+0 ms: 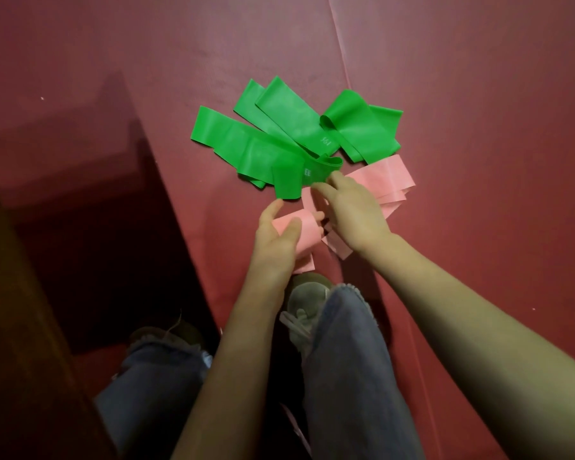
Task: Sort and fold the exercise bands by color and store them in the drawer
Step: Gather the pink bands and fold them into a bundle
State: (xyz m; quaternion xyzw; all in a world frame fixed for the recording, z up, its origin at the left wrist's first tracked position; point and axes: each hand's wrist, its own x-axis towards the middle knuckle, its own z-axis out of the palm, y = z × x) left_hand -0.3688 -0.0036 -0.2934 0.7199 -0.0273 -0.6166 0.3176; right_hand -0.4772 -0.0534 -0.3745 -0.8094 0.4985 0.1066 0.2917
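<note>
Left hand [276,234], just below the middle of the frame, is curled around a pink band [297,234], thumb on top and fingers underneath, so the loose length I have gathered stays bunched instead of springing open. Right hand [352,210] reaches in from the lower right with its fingers spread and lowered onto the pile, not closed on anything I can be sure of; the fingertips rest where the green bands [279,141] overlap the remaining pink bands [384,182], which I judge is the spot to tease the two colours apart. Green fans toward the upper middle, pink trails right, all lying on the dark red floor mat [478,127]. No drawer shows plainly; the dark recess at the left may be it, though I cannot tell.
</note>
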